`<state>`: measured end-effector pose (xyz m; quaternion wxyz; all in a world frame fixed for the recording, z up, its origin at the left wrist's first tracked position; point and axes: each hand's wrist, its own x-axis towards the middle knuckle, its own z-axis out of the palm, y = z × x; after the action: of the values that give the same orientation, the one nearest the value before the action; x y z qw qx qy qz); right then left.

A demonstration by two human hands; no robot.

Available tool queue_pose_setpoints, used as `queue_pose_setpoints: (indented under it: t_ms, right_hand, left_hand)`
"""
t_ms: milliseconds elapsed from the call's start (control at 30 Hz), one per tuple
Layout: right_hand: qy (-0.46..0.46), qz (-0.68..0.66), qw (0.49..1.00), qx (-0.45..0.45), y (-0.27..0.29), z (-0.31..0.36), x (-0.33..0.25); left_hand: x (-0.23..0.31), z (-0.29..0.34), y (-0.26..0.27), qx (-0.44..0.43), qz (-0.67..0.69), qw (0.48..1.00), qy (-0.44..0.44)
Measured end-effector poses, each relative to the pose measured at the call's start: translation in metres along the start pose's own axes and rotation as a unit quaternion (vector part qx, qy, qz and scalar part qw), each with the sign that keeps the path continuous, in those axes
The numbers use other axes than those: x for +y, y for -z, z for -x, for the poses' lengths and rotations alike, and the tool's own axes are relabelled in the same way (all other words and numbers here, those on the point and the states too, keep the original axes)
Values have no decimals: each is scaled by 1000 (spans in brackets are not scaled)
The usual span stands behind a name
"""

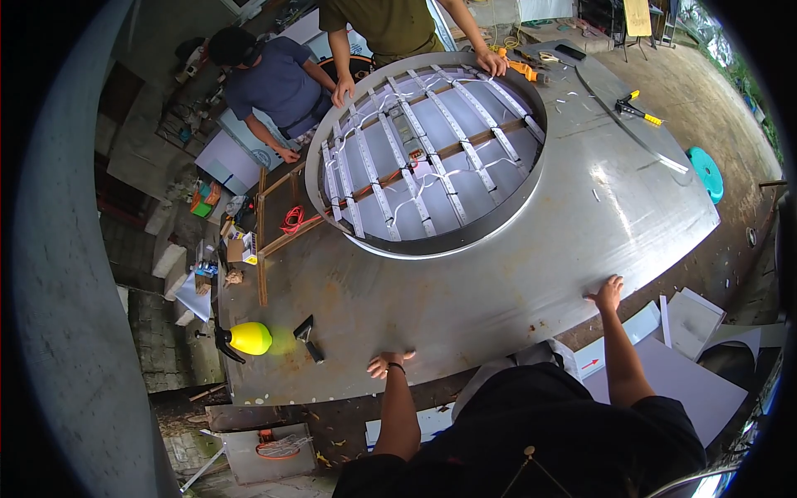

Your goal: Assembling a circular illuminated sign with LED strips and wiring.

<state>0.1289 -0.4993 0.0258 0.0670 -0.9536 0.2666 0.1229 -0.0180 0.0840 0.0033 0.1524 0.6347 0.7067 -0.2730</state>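
Both own hands down on the sheet-metal tabletop (490, 307), nothing clamped. Left hand (387, 363): fingers apart, thumb out, dark band at the wrist, resting by the near edge. Right hand (608, 292): fingers apart and grip empty, also near the edge, farther right.

Work item is the round metal sign shell (516, 199), lying open side up across the far half of the tabletop, beyond both hands and not touched by either. Inside it: rows of LED strips (375, 178) linked by white wires, over wooden slats (506, 127) and a pale panel. Co-worker in an olive shirt (382, 29) stands at the far side, both hands on the shell's rim. Second co-worker in a blue shirt (278, 87) is left of the shell, one hand low beside it.

Containers: yellow spray bottle (251, 339) at left, fill level can't be told. Small carton (235, 250) by the wooden frame (262, 282), contents too small to read.

Loose: black squeegee-like tool (307, 339) right of the bottle, red cable coil (292, 219) at the wooden frame, orange power tool (521, 68) just beyond the rim, black-and-yellow caulking gun (639, 109) at the far right.
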Motion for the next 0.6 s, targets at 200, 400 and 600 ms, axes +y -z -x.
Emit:
queue_pose_setpoints:
  t_ms: [200,400,600]
  right_hand:
    - [7,-27,1000,12,-2,1,1]
    - [3,-25,1000,12,-3,0,3]
    - [7,-28,999,18,-1,2,1]
  left_hand:
    - [1,0,-3,9,22,1000,7]
    - [4,-2,-4,1,-3,1000,17]
    - [4,-10,-8,5,10,999,31]
